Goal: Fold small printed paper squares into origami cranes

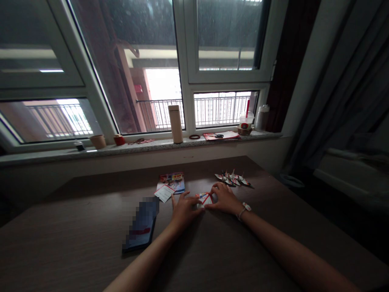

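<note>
A small folded paper [207,200], white with red edges and a coloured print, lies on the dark table between my two hands. The fingers of my left hand [186,211] press on its left edge, with the thumb at the lower side. At the right edge, the fingertips and thumb of my right hand [224,198] pinch the paper. A white square sheet [164,193] overlaps a stack of printed papers [179,183] beyond my left hand. Several folded paper pieces with points [233,179] sit together past my right hand.
A dark phone [141,227], its screen partly blurred, lies left of my left forearm. Along the windowsill stand a beige bottle [175,123], a drink cup with a red straw [246,120], scissors on papers [219,136] and a brown paper cup [97,141]. A table [75,219] extends beneath everything.
</note>
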A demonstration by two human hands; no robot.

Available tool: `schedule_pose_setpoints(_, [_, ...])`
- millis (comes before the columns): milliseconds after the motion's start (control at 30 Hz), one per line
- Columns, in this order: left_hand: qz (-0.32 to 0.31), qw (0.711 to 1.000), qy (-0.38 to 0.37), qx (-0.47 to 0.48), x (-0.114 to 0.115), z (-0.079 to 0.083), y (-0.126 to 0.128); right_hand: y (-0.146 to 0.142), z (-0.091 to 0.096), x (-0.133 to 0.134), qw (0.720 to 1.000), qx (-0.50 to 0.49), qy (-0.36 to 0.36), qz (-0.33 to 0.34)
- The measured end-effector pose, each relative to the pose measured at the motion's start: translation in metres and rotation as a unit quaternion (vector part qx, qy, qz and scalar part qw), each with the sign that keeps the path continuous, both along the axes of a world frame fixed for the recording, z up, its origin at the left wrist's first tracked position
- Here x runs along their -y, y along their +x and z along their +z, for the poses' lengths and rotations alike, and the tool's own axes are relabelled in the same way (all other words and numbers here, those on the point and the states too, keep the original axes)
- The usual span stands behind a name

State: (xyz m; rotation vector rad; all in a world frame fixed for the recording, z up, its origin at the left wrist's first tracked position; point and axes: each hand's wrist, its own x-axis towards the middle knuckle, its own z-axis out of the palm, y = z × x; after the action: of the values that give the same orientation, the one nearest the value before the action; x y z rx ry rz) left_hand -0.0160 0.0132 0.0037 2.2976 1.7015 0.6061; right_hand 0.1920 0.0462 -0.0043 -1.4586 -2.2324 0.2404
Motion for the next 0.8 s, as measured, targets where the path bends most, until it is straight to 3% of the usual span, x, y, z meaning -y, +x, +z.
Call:
schedule_pose_setpoints(433, [0.013,1.0,-0.011,0.014,0.004,0.007,0.002,0.006,-0.012,-0.009,0.999,-0.038,0.023,0.014])
schedule_pose_setpoints(667, [0.02,0.999,0.024,-0.008,0.004,0.003,0.003,0.002,-0.01,-0.01,0.997,-0.02,0.078,0.014])
schedule_pose_setpoints(800, [0.031,0.999,0.017,-0.022,0.004,0.002,0.005,0.001,-0.01,-0.011,0.995,-0.061,0.07,0.035])
